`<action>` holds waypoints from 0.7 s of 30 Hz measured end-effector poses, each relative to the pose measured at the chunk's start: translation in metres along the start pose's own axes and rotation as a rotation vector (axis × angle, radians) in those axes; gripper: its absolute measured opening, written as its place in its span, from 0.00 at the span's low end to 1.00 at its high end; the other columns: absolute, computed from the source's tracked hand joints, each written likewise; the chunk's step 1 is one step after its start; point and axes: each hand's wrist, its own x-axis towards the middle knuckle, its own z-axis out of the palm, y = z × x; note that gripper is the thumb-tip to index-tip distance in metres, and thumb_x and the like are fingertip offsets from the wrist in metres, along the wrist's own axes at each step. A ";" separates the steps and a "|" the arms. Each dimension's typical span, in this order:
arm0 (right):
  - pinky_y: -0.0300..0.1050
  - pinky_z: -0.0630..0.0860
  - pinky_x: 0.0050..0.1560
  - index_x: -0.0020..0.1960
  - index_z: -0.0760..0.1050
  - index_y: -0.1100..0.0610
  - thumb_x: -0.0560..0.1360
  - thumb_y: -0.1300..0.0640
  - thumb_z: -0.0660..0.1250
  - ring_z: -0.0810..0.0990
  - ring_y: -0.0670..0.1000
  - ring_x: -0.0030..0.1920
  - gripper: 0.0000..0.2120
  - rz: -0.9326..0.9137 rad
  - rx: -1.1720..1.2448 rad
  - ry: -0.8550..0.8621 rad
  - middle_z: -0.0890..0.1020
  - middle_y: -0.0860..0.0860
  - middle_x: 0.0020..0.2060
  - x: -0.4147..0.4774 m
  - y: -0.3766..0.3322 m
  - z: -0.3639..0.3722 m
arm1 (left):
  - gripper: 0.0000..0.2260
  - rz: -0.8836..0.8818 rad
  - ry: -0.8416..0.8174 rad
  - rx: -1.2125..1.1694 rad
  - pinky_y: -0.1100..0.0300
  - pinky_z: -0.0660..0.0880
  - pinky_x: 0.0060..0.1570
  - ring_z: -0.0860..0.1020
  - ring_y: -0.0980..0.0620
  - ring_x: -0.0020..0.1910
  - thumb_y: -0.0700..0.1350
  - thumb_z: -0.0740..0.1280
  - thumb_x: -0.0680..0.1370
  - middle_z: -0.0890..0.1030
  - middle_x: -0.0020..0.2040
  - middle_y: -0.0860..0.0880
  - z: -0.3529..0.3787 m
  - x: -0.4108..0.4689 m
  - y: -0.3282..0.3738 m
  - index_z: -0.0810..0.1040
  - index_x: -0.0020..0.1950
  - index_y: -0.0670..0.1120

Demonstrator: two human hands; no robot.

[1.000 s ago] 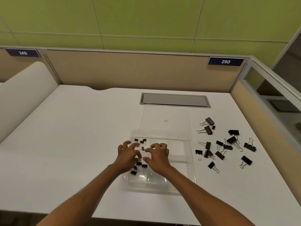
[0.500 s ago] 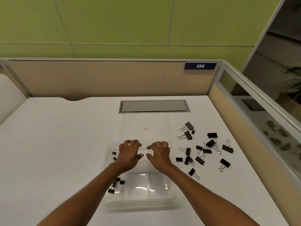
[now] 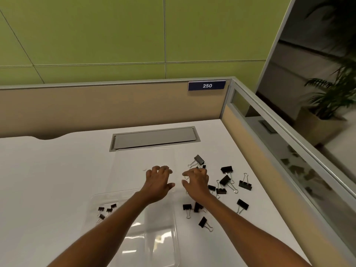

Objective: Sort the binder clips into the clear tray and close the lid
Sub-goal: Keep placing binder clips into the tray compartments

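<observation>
1. Beyond the clear tray on the bench, hovering with left hand and right hand, both empty, fingers loosely curled.
2. Likely mid-sorting; next needs pinching loose binder clips at right.

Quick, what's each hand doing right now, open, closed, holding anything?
Left hand: open, fingers loosely bent, nothing in its grip.
Right hand: cannot tell; fingers bent over the binder clips, a pinch would be hidden.

I see white surface, grey cable hatch at far centre, beige partition behind with blue 250 plate far right, green wall, potted plant beyond right glass panel.
</observation>
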 end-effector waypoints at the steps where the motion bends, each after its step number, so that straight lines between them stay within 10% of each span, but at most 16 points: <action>1: 0.48 0.62 0.60 0.59 0.77 0.50 0.74 0.52 0.67 0.63 0.54 0.64 0.14 0.012 -0.003 0.006 0.77 0.49 0.59 0.005 0.006 -0.003 | 0.22 0.008 -0.004 0.005 0.46 0.59 0.63 0.60 0.42 0.69 0.56 0.61 0.77 0.66 0.71 0.48 0.001 0.007 0.004 0.66 0.68 0.48; 21: 0.49 0.68 0.56 0.58 0.77 0.53 0.76 0.55 0.64 0.70 0.54 0.58 0.12 0.102 -0.202 0.016 0.81 0.50 0.54 0.084 0.101 -0.015 | 0.29 -0.005 -0.102 -0.070 0.47 0.57 0.64 0.59 0.43 0.69 0.57 0.62 0.77 0.64 0.72 0.47 0.057 0.099 0.060 0.57 0.73 0.47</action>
